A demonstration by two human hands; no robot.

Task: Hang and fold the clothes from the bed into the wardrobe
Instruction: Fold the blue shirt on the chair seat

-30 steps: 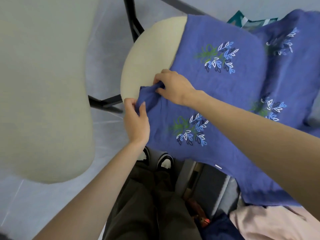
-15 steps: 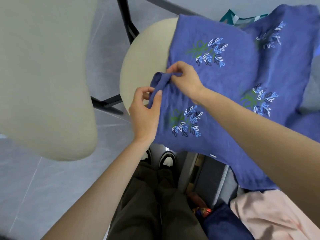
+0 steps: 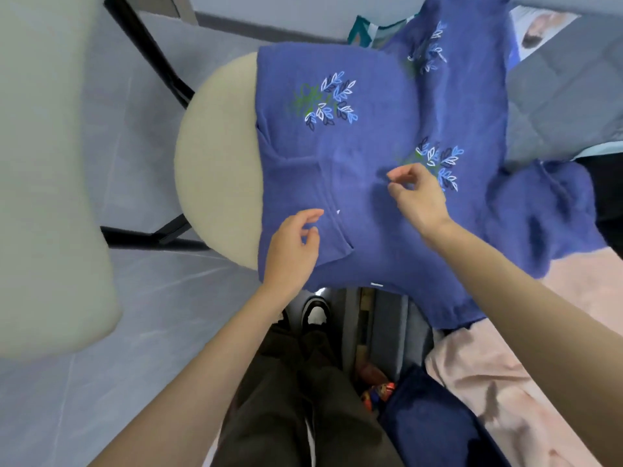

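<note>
A blue shirt (image 3: 377, 136) with leaf embroidery lies spread over a round cream chair seat (image 3: 215, 156) and the bed edge. Its left sleeve is folded inward and lies flat across the body. My left hand (image 3: 295, 244) hovers over the folded sleeve's lower edge, fingers loosely curled and holding nothing. Above the shirt's middle is my right hand (image 3: 416, 197), thumb and fingers slightly apart, with no cloth between them.
A cream chair back (image 3: 50, 163) fills the left side, with black chair legs (image 3: 151, 234) over the grey floor. A pink garment (image 3: 499, 382) and a dark navy garment (image 3: 438, 423) lie on the bed at lower right. A grey quilt (image 3: 566, 96) is at upper right.
Both hands have let go of the sleeve, which now lies folded flat across the shirt. The hands have moved right and apart above the cloth.
</note>
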